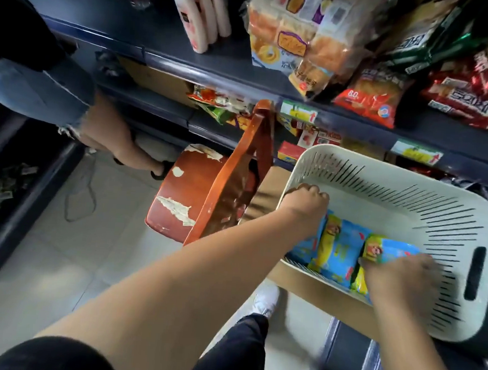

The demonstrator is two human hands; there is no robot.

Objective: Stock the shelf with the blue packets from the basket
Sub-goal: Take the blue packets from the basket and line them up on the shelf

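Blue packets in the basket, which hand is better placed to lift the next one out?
The right hand. Its fingers already rest on the nearest blue packet, though blur hides whether they grip it. The left hand sits at the white basket corner, apparently steadying it.

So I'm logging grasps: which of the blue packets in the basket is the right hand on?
The rightmost blue packet, nearest the basket's handle slot: the right hand covers its near end. The left hand is at the other packets, by the basket's left wall.
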